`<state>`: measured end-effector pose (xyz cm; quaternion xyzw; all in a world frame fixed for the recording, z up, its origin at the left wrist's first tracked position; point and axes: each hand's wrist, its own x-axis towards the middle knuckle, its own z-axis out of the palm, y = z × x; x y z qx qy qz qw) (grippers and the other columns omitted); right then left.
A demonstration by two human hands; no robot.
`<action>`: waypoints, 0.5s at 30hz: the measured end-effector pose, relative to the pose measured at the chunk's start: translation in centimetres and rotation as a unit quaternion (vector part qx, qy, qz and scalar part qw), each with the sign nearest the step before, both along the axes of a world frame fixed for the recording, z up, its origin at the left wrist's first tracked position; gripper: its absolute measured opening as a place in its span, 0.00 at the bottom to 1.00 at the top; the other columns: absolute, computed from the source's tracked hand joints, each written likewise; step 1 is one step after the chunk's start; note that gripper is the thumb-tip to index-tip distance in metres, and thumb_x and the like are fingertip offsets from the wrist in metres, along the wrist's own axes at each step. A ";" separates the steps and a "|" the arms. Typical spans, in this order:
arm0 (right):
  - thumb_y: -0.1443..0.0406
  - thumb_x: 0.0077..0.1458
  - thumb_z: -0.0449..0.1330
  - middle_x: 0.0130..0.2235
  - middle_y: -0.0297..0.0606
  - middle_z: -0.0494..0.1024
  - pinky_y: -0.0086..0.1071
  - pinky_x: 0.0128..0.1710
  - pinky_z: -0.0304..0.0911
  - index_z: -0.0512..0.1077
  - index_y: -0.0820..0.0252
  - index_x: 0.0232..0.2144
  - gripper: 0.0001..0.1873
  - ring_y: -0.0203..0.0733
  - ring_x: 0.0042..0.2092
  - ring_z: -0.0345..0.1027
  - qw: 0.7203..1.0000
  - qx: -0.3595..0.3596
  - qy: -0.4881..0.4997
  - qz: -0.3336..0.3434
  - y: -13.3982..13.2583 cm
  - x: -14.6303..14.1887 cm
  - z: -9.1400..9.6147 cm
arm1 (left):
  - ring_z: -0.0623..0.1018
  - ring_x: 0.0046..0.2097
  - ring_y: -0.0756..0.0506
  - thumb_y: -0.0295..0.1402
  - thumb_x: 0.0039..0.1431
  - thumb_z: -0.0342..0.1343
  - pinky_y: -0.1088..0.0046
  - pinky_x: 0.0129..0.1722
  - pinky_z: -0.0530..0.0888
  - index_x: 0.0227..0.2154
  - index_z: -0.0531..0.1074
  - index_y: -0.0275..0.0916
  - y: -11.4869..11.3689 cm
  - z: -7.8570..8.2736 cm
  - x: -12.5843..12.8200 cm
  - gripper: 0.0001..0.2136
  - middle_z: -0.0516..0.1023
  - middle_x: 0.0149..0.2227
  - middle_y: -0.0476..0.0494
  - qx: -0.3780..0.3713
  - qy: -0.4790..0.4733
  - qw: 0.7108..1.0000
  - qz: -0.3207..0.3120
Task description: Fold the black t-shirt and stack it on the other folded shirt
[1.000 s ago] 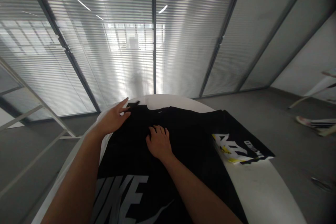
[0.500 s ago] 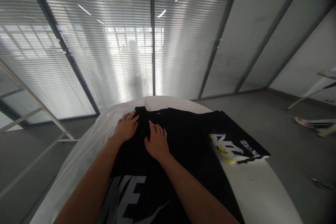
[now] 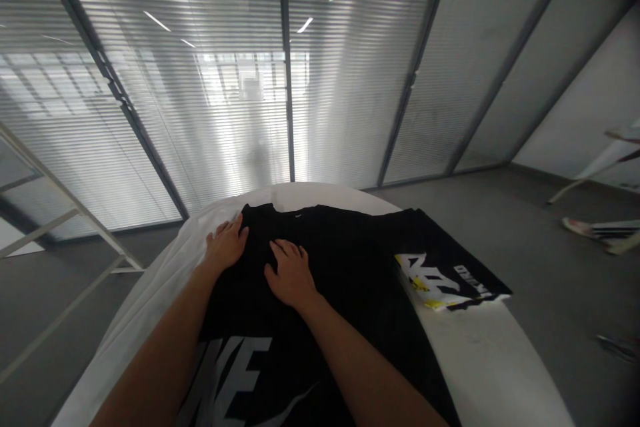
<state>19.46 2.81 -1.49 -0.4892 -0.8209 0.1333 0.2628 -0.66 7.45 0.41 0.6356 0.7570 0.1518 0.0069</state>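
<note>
A black T-shirt (image 3: 345, 260) lies spread on a white rounded board (image 3: 500, 353), its collar toward the far end. Large grey letters and part of a swoosh show near me, partly covered by my forearms. My left hand (image 3: 226, 247) rests on the shirt's left shoulder edge, fingers stretched out and slightly apart. Flat on the upper chest, just below the collar, lies my right hand (image 3: 291, 275) with its fingers extended. Out to the right stretches the sleeve (image 3: 440, 273), which carries white and yellow print and overhangs the board's edge.
White cloth (image 3: 150, 307) covers the board's left side. A pale metal rack (image 3: 75, 207) stands at the left. Behind the board runs a glass partition with blinds (image 3: 340, 100). At the right are a striped shoe (image 3: 595, 228) and furniture legs on the grey floor.
My left hand has slid a little left, and the shirt's left shoulder edge has shifted outward with it. My right hand has moved slightly left across the chest.
</note>
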 end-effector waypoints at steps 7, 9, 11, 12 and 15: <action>0.56 0.61 0.50 0.65 0.43 0.61 0.47 0.64 0.40 0.56 0.57 0.65 0.32 0.47 0.64 0.51 1.000 -0.003 0.006 0.025 -0.1 0.2 -0.1 | 0.71 0.56 0.30 0.36 0.63 0.43 0.45 0.53 0.65 0.60 0.66 0.54 2.3 1.7 -0.9 0.22 0.74 0.55 0.41 -0.012 0.044 0.999 -0.028; 0.56 0.61 0.50 0.65 0.43 0.60 0.47 0.65 0.40 0.55 0.58 0.65 0.32 0.47 0.64 0.51 1.000 -0.010 0.010 0.023 0.0 0.3 -0.2 | 0.70 0.57 0.32 0.34 0.62 0.44 0.47 0.54 0.65 0.57 0.70 0.51 3.3 1.5 -1.2 0.22 0.74 0.55 0.41 -0.014 0.067 0.997 -0.038; 0.55 0.61 0.49 0.66 0.42 0.58 0.47 0.65 0.40 0.54 0.58 0.66 0.33 0.47 0.65 0.50 0.999 -0.013 0.015 0.024 0.0 0.3 -0.2 | 0.71 0.56 0.36 0.31 0.62 0.43 0.56 0.55 0.66 0.56 0.72 0.46 4.4 1.2 -1.9 0.22 0.74 0.56 0.41 -0.006 0.050 0.998 -0.025; 0.55 0.61 0.49 0.66 0.42 0.57 0.48 0.65 0.39 0.53 0.57 0.66 0.33 0.48 0.65 0.50 0.999 -0.015 0.016 0.026 0.0 0.3 -0.2 | 0.72 0.56 0.39 0.30 0.61 0.42 0.61 0.55 0.66 0.56 0.71 0.44 4.9 1.2 -2.3 0.22 0.73 0.56 0.41 -0.002 0.036 0.999 -0.014; 0.54 0.62 0.48 0.67 0.41 0.56 0.49 0.65 0.38 0.52 0.54 0.66 0.32 0.48 0.65 0.49 0.999 -0.021 0.010 0.034 0.0 0.3 -0.3 | 0.72 0.56 0.39 0.29 0.60 0.44 0.63 0.55 0.67 0.57 0.70 0.40 5.7 1.1 -3.2 0.23 0.71 0.57 0.37 -0.009 0.016 0.999 0.037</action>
